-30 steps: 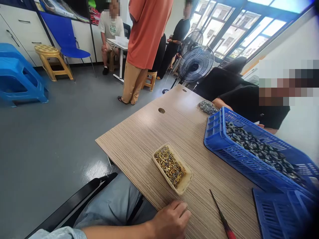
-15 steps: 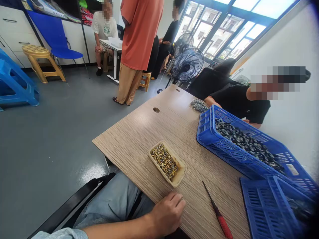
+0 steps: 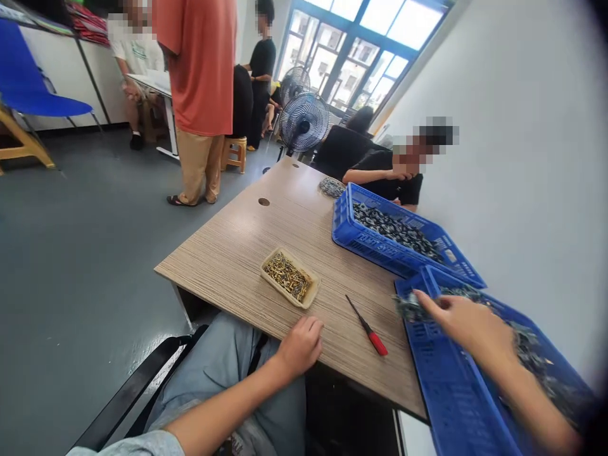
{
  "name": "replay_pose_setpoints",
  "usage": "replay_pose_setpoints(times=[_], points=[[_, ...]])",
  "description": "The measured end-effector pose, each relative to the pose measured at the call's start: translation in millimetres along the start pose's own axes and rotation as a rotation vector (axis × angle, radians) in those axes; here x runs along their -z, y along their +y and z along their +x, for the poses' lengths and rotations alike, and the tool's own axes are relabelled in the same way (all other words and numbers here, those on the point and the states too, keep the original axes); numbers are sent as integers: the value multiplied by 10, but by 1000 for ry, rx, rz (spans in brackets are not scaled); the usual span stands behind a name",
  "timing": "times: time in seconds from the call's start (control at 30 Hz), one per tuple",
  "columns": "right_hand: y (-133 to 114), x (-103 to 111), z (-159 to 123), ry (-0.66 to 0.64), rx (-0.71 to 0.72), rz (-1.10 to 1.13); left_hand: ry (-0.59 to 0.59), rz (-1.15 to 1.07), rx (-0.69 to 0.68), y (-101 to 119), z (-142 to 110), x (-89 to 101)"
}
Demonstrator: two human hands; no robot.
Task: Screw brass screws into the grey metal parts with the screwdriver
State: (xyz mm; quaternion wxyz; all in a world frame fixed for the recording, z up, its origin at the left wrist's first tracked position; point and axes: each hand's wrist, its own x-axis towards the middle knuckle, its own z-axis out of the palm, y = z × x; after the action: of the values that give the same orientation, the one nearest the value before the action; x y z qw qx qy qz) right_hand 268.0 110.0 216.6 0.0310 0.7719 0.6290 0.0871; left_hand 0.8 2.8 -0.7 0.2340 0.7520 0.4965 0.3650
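My left hand (image 3: 301, 345) rests on the near edge of the wooden table (image 3: 237, 247), fingers curled loosely, nothing seen in it. My right hand (image 3: 458, 316) reaches over the near blue crate (image 3: 441, 386) and its fingers pinch some dark metal parts (image 3: 406, 307) at the crate's rim. A small beige tray of brass screws (image 3: 289, 277) lies just beyond my left hand. Between the two hands, a red-handled screwdriver (image 3: 368, 326) lies on the table.
A second blue crate (image 3: 365, 244) of dark metal parts sits farther back, with a person in black seated behind it. A pile of metal parts (image 3: 331, 186) lies near the far edge. A standing person in an orange shirt (image 3: 197, 63), fans (image 3: 304, 121) and stools are beyond.
The view swung right and pulled back. My right hand came into view over the near crate, holding metal parts. My left hand stayed at the table edge.
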Motion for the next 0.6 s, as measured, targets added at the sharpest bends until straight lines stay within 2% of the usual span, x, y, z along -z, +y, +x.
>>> replay_pose_setpoints(times=[0.03, 0.07, 0.17, 0.23, 0.4, 0.6], points=[[-156, -48, -35, -109, 37, -8, 15, -15, -10, -7, -6, -3], [-305, -100, -86, -158, 91, 3, 29, -29, -23, -15, -13, -6], [-665, -293, -290, -163, 157, 64, 78, -76, -39, -38, -40, -15], [-815, -442, -413, -161, 179, 109, 122, -132, -21, -46, -58, -13], [-953, -751, -544, -153, 204, 247, 198, -237, 38, -29, -73, 12], [-944, -950, -613, -122, 218, 293, 162, -206, 28, -10, -68, 30]])
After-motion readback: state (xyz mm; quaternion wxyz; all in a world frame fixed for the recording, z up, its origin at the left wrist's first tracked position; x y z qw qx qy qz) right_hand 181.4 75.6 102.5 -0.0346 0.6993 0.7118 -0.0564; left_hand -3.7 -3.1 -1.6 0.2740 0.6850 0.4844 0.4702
